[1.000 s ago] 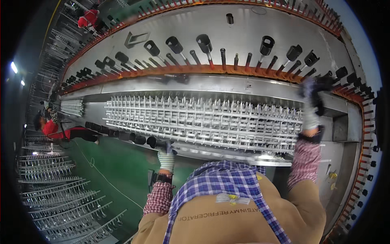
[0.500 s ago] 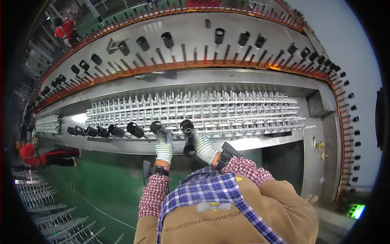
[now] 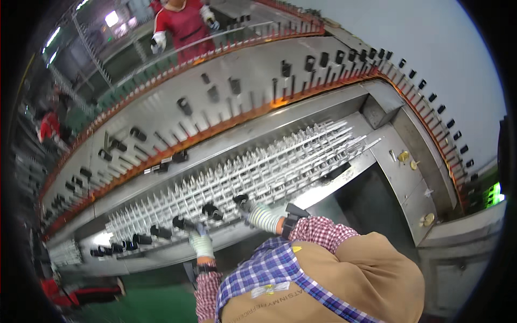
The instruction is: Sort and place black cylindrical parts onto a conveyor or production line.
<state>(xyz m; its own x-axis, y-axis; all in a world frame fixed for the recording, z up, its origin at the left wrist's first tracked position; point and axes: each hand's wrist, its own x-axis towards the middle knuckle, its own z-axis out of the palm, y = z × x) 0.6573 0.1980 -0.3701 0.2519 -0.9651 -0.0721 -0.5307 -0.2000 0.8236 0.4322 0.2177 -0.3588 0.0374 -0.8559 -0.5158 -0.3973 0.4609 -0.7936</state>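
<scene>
My left hand (image 3: pixel 201 244), in a striped knit glove, has its fingers closed at the near end of a black cylindrical cup (image 3: pixel 182 222) on the rack. The motion blurs the fingertips. My right hand (image 3: pixel 264 217), gloved alike, grips another black cylindrical cup (image 3: pixel 242 199) above the rack's near edge. Between the hands, a third black cup (image 3: pixel 212 211) sits tilted on the rack, apart from both. Several more black cups (image 3: pixel 141 239) line the near edge to the left. Under them lies the silver metal rack (image 3: pixel 237 180) with rows of upright pins.
Beyond the rack, a conveyor (image 3: pixel 237 111) with an orange edge carries upright rods, some capped with black cups. Dark tools (image 3: pixel 169 160) lie on the metal ledge. A person in red (image 3: pixel 186 27) stands across the conveyor. Brass-coloured round pieces (image 3: pixel 414 164) are at the right.
The view has turned, tilting the bench. My right hand held two cups; one now sits on the rack between my hands and the other stays in my right hand.
</scene>
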